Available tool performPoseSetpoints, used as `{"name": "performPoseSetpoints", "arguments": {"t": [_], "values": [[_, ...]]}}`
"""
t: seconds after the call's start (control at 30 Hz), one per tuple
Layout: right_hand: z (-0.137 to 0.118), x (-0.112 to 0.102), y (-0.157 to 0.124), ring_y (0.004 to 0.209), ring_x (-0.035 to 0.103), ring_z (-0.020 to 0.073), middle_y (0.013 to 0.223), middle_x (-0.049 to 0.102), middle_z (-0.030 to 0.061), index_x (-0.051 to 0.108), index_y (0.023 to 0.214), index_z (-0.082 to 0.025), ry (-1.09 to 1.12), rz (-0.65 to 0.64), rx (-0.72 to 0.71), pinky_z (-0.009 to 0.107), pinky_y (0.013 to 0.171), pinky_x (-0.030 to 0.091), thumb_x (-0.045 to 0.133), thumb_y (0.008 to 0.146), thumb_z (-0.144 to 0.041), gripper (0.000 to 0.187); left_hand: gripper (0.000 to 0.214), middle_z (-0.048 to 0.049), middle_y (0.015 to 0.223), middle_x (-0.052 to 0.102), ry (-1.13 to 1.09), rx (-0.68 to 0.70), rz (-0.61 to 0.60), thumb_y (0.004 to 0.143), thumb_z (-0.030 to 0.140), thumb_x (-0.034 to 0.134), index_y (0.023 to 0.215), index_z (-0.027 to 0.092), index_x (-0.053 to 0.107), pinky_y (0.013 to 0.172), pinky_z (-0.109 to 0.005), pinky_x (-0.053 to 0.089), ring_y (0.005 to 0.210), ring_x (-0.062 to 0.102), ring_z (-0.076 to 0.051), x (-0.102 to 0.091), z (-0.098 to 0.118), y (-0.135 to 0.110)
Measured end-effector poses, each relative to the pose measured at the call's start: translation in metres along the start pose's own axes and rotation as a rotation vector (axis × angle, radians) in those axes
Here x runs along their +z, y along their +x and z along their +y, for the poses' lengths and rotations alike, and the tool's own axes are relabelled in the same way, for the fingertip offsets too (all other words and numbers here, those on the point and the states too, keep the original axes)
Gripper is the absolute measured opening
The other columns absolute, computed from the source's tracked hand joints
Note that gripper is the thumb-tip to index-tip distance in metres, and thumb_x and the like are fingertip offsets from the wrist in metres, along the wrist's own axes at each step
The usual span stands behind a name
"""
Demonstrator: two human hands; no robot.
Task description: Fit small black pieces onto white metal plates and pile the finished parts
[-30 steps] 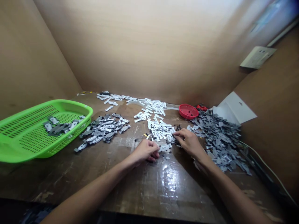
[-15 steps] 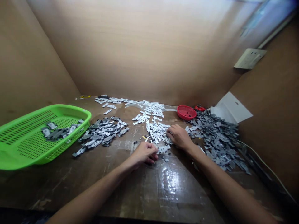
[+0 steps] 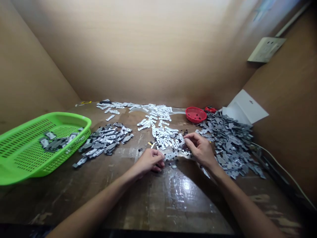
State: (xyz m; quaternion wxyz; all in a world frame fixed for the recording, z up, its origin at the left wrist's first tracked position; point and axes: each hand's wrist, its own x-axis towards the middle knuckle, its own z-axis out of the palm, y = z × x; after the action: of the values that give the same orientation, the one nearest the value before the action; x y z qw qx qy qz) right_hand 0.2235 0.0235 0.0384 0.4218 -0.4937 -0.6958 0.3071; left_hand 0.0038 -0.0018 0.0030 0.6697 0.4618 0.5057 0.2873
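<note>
My left hand [image 3: 150, 161] is closed, thumb against fingers, on the end of a toy car chassis [image 3: 170, 156], a flat pale piece with small black wheels, low over the table. To its right, my right hand [image 3: 201, 149] has thumb and forefinger brought together at the edge of a heap of flat white plates [image 3: 164, 137]. Whatever sits between those fingertips is too small to make out. Small black wheel parts [image 3: 184, 132] lie just beyond them. Left of my hands is a pile of grey and white chassis pieces [image 3: 106, 140].
A green basket [image 3: 85, 127] holding several chassis pieces stands at the left. At the back right are a red bowl [image 3: 195, 119] with small black parts, a large heap of grey pieces [image 3: 230, 145] and a white card [image 3: 250, 107]. A cable [image 3: 277, 160] runs along the right side.
My right hand has shifted right and drawn back slightly from the white plates, uncovering black wheel parts. The left hand stays on the chassis. The view has tilted a little.
</note>
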Motion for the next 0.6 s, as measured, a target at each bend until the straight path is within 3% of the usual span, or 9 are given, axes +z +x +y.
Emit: {"name": "performPoseSetpoints", "arguments": {"t": [0.13,0.4,0.6], "values": [[-0.005,0.001,-0.002,0.077,0.058,0.0167,0.084,0.063,0.0052,0.065,0.083,-0.018,-0.028,0.038,-0.061,0.027,0.068,0.044,0.054,0.079,-0.031,0.017,0.028,-0.0059,0.064,0.062,0.031,0.007,0.014,0.071,0.040,0.059,0.072,0.012,0.056,0.050,-0.020,0.046,0.055,0.057,-0.010,0.001,0.000,0.000],[-0.009,0.016,-0.012,0.066,0.058,0.0149,0.073,0.066,0.0031,0.066,0.080,-0.016,0.112,-0.115,0.124,0.025,0.061,0.044,0.059,0.074,-0.031,0.018,0.029,-0.0053,0.064,0.062,0.038,0.015,0.018,0.072,0.042,0.058,0.072,0.013,0.056,0.051,-0.020,0.046,0.056,0.058,-0.011,0.002,-0.001,0.000],[-0.001,0.028,-0.015,0.059,0.055,0.0130,0.068,0.064,0.0021,0.065,0.078,-0.016,0.078,-0.093,0.171,0.023,0.055,0.041,0.057,0.074,-0.030,0.017,0.029,-0.0050,0.063,0.062,0.036,0.015,0.033,0.071,0.041,0.058,0.071,0.013,0.056,0.051,-0.020,0.046,0.055,0.058,-0.011,0.003,0.000,-0.001]]}}
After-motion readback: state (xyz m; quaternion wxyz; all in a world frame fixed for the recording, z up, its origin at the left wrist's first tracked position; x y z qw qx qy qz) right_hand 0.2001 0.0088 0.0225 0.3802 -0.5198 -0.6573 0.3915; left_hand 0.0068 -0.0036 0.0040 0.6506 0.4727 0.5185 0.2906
